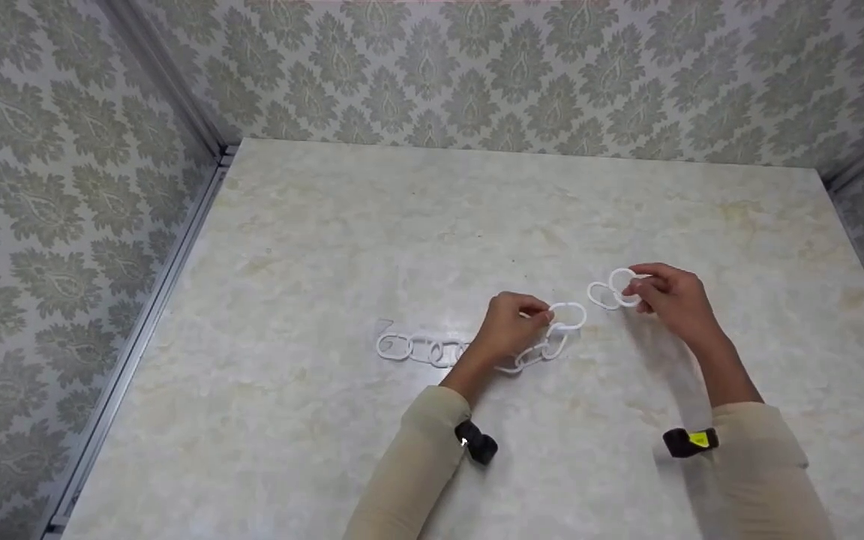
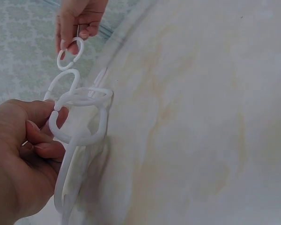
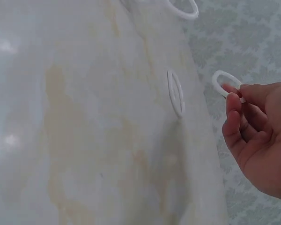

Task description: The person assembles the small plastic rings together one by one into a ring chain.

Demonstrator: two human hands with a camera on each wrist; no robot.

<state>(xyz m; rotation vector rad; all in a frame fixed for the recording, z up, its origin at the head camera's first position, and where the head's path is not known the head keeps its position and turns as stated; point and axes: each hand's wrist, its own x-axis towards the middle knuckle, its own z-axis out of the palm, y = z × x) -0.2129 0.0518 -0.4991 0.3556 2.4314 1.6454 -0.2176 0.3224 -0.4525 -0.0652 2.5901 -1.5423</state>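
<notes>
My left hand (image 1: 508, 324) pinches the right-hand end of a white plastic link chain (image 2: 84, 139), close to its topmost oval link (image 1: 584, 315). From there the chain drops to the table and runs left behind my wrist, which hides its middle links. Off to the right, my right hand (image 1: 672, 296) holds a single white ring (image 3: 215, 80) between thumb and fingertips. Another white ring (image 1: 590, 295) lies near it; the two overlap in the head view but stand apart in the right wrist view.
A marbled pale table (image 1: 289, 210) spreads around both hands. Clear plastic (image 1: 385, 325) shows beside the chain's left end. Patterned wall panels (image 1: 432, 67) stand behind the table and at its sides, with a metal rail (image 1: 139, 337) along the left edge.
</notes>
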